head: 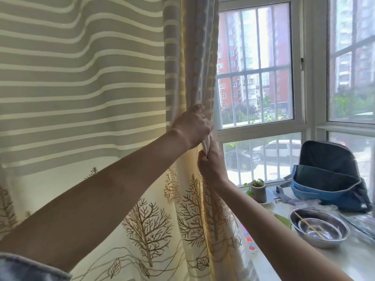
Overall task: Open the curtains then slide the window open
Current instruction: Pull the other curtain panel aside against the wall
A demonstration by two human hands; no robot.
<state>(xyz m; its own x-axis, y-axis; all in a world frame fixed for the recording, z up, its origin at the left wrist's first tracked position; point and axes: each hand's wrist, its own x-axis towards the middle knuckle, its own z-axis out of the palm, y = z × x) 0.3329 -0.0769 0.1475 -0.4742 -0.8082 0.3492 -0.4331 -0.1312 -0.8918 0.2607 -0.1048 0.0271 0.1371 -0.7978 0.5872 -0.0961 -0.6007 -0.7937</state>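
Observation:
A curtain (81, 88) with grey and cream stripes above and brown tree prints below covers the left half of the view. Its right edge is bunched into folds near the middle. My left hand (192, 126) is closed around those folds. Just below it, my right hand (211, 165) grips the same gathered edge. To the right of the curtain, the white-framed window (296, 63) is uncovered and looks shut, with bars and red buildings behind the glass.
On the sill at the right stand a small potted plant (258, 189), a blue and black bag (328, 177) lying open, and two nested steel bowls (318, 226) with a chopstick inside. A second window pane (353, 57) meets the first at the corner.

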